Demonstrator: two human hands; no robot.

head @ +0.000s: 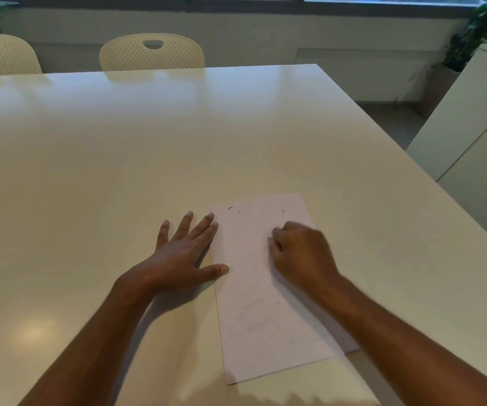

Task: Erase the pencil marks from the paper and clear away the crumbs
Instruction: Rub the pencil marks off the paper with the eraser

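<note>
1. White rectangular paper sheet lies flat near the front right of the glossy cream table, faint pencil marks on it.
2. Left hand flat, fingers spread, index and thumb tips on the sheet's left edge, grasping nothing.
3. Right hand clenched on the sheet's upper part; whatever it grips is hidden.
4. Dark eraser crumbs scattered near the sheet's far edge.

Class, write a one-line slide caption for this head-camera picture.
Left hand flat on the paper edge, right hand closed mid-sheet; faint marks and dark crumbs remain.
</note>
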